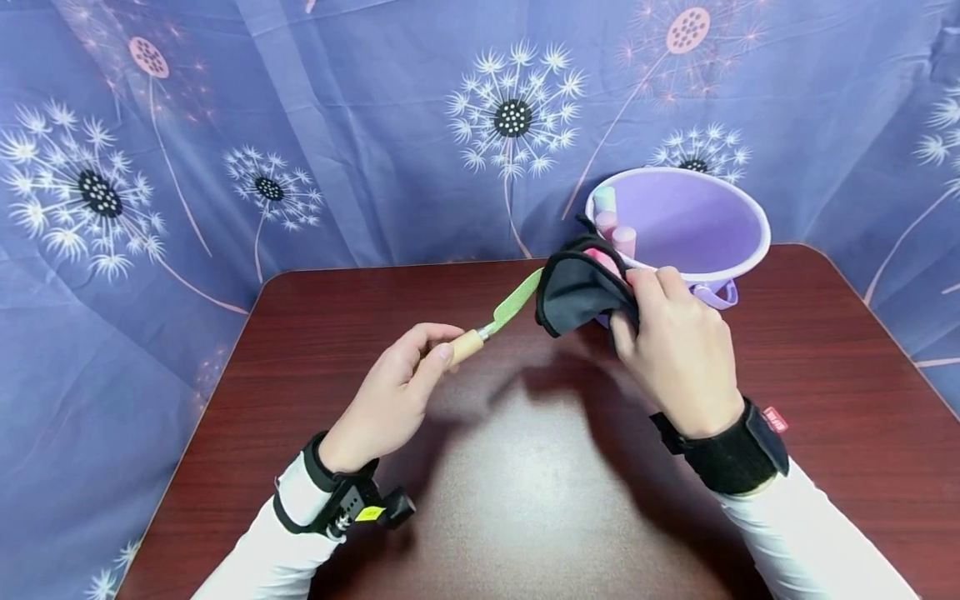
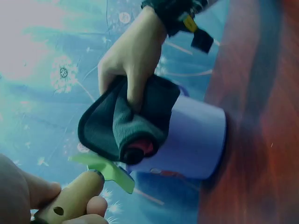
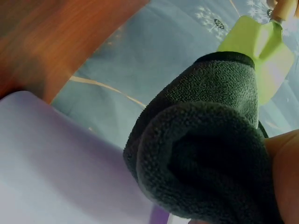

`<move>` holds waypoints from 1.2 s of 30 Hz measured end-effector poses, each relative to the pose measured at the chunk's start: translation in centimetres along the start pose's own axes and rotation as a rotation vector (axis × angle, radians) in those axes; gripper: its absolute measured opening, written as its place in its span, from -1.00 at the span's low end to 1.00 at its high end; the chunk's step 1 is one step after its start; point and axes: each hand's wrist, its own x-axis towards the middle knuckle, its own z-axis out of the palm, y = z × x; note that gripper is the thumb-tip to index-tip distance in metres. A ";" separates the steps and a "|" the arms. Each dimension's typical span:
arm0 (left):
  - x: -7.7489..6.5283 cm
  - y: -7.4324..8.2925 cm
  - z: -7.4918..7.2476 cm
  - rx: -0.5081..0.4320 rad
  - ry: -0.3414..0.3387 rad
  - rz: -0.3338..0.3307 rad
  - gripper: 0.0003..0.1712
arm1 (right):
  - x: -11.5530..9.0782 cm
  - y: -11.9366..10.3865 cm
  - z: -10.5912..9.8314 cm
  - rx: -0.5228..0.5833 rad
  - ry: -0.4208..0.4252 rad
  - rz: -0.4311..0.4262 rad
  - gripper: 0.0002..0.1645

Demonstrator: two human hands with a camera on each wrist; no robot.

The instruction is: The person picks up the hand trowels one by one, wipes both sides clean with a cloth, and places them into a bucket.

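My left hand [image 1: 390, 396] holds a small garden trowel by its wooden handle [image 1: 467, 347]. The green blade [image 1: 516, 300] points up and right, its tip beside a dark grey cloth [image 1: 577, 293] with black edging. That cloth is folded over in my right hand [image 1: 678, 354], gripped between thumb and fingers. Something pink [image 1: 604, 261] peeks out of its folds; most of it is hidden. In the left wrist view, a black rounded end [image 2: 134, 155] also shows within the fold. From the right wrist, the fuzzy cloth [image 3: 187, 93] overlaps part of the green blade [image 3: 271, 60].
Behind the right hand, a purple bucket [image 1: 761, 237] stands at the back of the dark red-brown table [image 1: 247, 417]. Pastel cylinders [image 1: 624, 242] lean inside its left rim, and a purple handle [image 1: 718, 295] hangs at its front. A blue dandelion-print curtain [image 1: 375, 125] hangs behind the table.
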 end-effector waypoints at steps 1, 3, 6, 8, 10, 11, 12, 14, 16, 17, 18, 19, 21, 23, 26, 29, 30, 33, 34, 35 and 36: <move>0.0 0.0 0.2 -0.009 -0.010 -0.006 -0.70 | 0.0 -0.1 0.0 0.003 -0.004 -0.010 -0.68; -0.1 0.0 0.5 -0.028 -0.031 -0.014 -0.70 | -0.1 -0.3 0.1 0.015 -0.009 -0.027 -0.68; -0.1 -0.2 1.0 -0.041 -0.069 -0.011 -0.69 | -0.4 -0.6 0.2 0.035 -0.011 -0.057 -0.63; -0.1 -0.4 1.2 -0.041 -0.096 -0.003 -0.68 | -0.5 -0.8 0.3 0.049 -0.008 -0.084 -0.59; -0.1 -0.4 1.5 -0.037 -0.122 0.000 -0.67 | -0.6 -1.1 0.5 0.067 -0.005 -0.118 -0.56; -0.2 -0.3 1.6 -0.036 -0.133 0.000 -0.66 | -0.6 -1.2 0.6 0.075 -0.006 -0.138 -0.56; -0.2 -0.3 1.6 -0.035 -0.142 -0.001 -0.66 | -0.7 -1.4 0.6 0.082 -0.010 -0.158 -0.57; -0.2 -0.3 1.8 -0.035 -0.157 -0.005 -0.65 | -0.8 -1.6 0.7 0.093 -0.019 -0.203 -0.59; -0.2 -0.3 1.9 -0.034 -0.163 -0.007 -0.65 | -0.8 -1.9 0.8 0.104 -0.027 -0.247 -0.60; -0.2 -0.3 1.9 -0.033 -0.166 -0.007 -0.65 | -0.8 -2.0 0.8 0.105 -0.035 -0.267 -0.61; -0.3 -0.3 1.9 -0.030 -0.167 -0.008 -0.65 | -0.8 -2.1 0.8 0.108 -0.038 -0.284 -0.62; -0.3 -0.3 1.9 -0.030 -0.168 -0.009 -0.65 | -0.8 -2.1 0.8 0.112 -0.041 -0.301 -0.62; -0.3 -0.4 1.9 -0.038 -0.170 -0.011 -0.65 | -0.8 -2.2 0.9 0.121 -0.043 -0.334 -0.65; -0.3 -0.4 1.8 -0.055 -0.176 -0.016 -0.66 | -0.8 -2.3 0.9 0.122 -0.050 -0.362 -0.65; -0.2 -0.3 1.8 -0.083 -0.180 -0.027 -0.65 | -0.8 -2.4 0.9 0.129 -0.048 -0.396 -0.63; -0.2 -0.3 1.8 -0.099 -0.172 -0.041 -0.65 | -0.7 -2.4 0.9 0.144 -0.026 -0.404 -0.63; -0.2 -0.3 1.7 -0.105 -0.166 -0.046 -0.66 | -0.7 -2.4 0.9 0.151 -0.014 -0.403 -0.64; -0.1 -0.3 1.7 -0.126 -0.152 -0.056 -0.66 | -0.7 -2.4 0.9 0.182 0.010 -0.414 -0.64; -0.1 -0.3 1.7 -0.131 -0.148 -0.060 -0.66 | -0.7 -2.4 0.8 0.194 0.010 -0.423 -0.64; -0.1 -0.4 1.7 -0.140 -0.148 -0.062 -0.67 | -0.6 -2.4 0.8 0.206 0.007 -0.436 -0.64; -0.1 -0.4 1.7 -0.143 -0.150 -0.060 -0.67 | -0.6 -2.4 0.8 0.217 0.001 -0.453 -0.64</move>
